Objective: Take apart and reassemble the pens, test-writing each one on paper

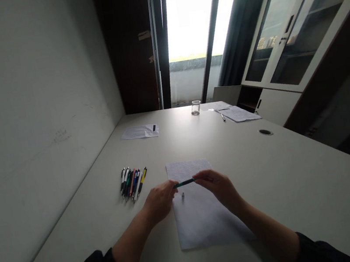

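Note:
Between my two hands a dark green pen [185,183] is held nearly level above a sheet of paper [200,229]. My left hand [161,199] is closed on the pen's left end. At its other end, the fingers of my right hand [216,184] pinch the pen; their grip hides that tip. Lines of writing or ruling cover the upper part of the paper. A small grey piece [183,195], perhaps a pen tip, shows just below the pen. Left of my left hand, several pens [132,183] of different colours lie side by side on the white table [111,229].
Farther back on the left lies a sheet [140,131] with a small dark strip on it. A clear glass [195,107] stands near the far edge. More papers [238,113] and a pen [223,117] lie at the back right, beyond a round cable hole [265,132]. A wall [44,125] borders the left side.

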The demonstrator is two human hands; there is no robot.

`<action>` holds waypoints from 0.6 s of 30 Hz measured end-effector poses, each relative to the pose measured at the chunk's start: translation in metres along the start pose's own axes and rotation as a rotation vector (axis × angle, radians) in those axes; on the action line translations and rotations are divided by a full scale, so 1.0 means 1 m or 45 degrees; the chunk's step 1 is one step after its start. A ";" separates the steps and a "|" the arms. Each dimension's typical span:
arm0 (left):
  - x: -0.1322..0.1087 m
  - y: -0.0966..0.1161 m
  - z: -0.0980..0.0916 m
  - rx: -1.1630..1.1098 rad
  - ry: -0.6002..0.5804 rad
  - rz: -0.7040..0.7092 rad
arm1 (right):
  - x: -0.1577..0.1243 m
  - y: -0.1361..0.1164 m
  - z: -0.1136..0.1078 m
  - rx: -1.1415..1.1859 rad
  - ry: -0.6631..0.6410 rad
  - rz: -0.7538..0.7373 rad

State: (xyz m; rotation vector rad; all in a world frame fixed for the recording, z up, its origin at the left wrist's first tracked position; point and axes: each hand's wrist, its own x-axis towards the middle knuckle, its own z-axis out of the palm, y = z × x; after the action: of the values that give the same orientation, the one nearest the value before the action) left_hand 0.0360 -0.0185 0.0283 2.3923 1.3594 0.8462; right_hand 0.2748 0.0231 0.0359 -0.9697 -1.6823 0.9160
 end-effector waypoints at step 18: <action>-0.001 0.001 -0.002 0.011 0.005 -0.006 | 0.001 -0.003 -0.003 -0.124 -0.042 -0.056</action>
State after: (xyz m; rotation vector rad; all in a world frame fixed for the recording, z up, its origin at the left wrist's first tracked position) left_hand 0.0351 -0.0203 0.0299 2.3942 1.3726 0.8460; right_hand 0.2766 0.0230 0.0396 -0.9827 -1.7833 0.8319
